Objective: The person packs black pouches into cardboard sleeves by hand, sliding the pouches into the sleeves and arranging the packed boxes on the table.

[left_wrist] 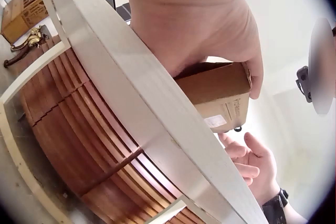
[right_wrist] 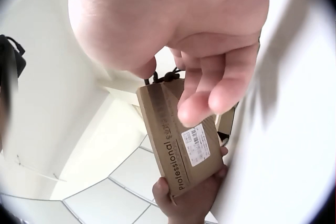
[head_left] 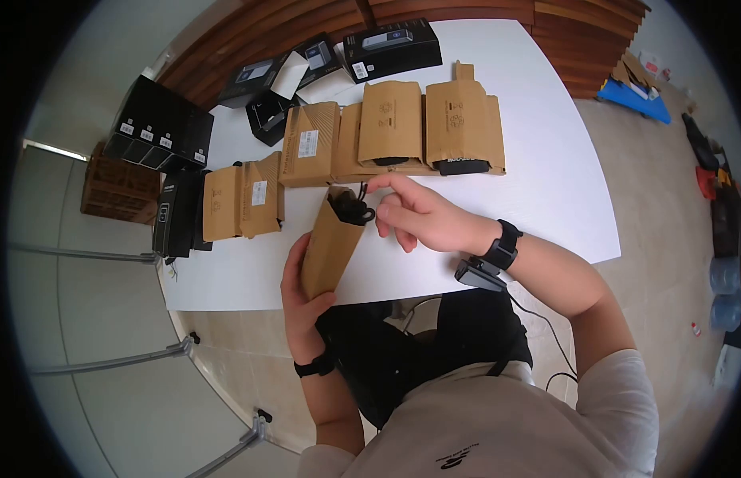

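Observation:
The left hand [head_left: 300, 279] grips a slim brown cardboard box [head_left: 329, 256] near its lower end, thumb on one side and fingers round the other. The box stands tilted over the table's front edge, its open end facing up and away. Black cord [head_left: 350, 209] bunches out of that opening in small loops. At the opening is the right hand [head_left: 422, 213], its index fingertip right at a cord loop and its other fingers loosely bent. In the right wrist view, the held box [right_wrist: 184, 140] shows "Professional" lettering and a white label [right_wrist: 196, 145].
Several brown boxes [head_left: 310, 143] line the middle of the white table [head_left: 546, 183], some with black contents showing at their ends. Black boxes [head_left: 393, 52] lie at the back, and more black boxes [head_left: 159, 123] stand at the left. A cable [head_left: 546, 323] hangs from the right wrist camera.

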{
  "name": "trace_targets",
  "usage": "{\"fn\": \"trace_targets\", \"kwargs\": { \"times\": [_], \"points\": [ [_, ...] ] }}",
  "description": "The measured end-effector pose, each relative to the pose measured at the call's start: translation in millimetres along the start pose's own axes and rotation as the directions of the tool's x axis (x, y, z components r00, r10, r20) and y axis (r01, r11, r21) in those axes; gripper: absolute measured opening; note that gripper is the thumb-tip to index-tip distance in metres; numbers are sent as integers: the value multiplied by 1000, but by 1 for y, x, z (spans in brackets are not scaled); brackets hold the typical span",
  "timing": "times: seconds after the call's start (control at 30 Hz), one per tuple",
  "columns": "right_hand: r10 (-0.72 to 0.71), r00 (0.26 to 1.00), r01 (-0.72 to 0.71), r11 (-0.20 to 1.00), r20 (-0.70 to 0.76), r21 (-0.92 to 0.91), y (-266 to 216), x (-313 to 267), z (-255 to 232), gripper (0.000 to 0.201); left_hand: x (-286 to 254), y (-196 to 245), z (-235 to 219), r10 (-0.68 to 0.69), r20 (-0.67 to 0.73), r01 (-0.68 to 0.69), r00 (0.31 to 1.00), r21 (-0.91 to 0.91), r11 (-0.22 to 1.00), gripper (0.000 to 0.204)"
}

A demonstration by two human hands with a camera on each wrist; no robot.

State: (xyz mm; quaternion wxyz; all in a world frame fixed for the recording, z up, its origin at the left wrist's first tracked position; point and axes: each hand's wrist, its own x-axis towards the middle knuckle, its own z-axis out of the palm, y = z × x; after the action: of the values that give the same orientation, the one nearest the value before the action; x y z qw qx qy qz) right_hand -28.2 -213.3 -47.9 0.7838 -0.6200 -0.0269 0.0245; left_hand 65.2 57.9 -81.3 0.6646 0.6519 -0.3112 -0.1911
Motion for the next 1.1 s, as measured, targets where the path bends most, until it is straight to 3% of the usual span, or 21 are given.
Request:
{"fn": "trace_targets", "kwargs": {
  "times": [0.1, 0.23, 0.57, 0.7, 0.87, 1.1],
  "points": [
    [-98, 994, 102, 992, -56, 79, 9, 2, 2, 31, 1, 1, 0, -8, 32, 7, 999, 29, 1000, 92],
    [-106, 993, 107, 994, -54, 13, 8, 4, -2, 26, 3, 6, 6, -5, 18, 5, 1000, 29, 1000, 93],
    [-29, 997, 23, 997, -78, -76, 10, 9, -8, 42, 5, 0, 10, 40, -135, -32, 990, 59, 998, 93],
    [80, 997, -81, 992, -6, -94, 12, 9, -9, 42, 3, -7, 2, 48, -139, -39, 989, 68, 997, 95],
    [50, 998, -46, 992, 34, -120, 5, 5, -6, 42, 7, -2, -7, 15, 55, -12, 998, -48, 999, 96],
    [63, 997, -60, 996, 52, -66, 8, 6, -8, 44, -1, -11, -12, 7, 40, -5, 999, -69, 998, 100]
  ]
}}
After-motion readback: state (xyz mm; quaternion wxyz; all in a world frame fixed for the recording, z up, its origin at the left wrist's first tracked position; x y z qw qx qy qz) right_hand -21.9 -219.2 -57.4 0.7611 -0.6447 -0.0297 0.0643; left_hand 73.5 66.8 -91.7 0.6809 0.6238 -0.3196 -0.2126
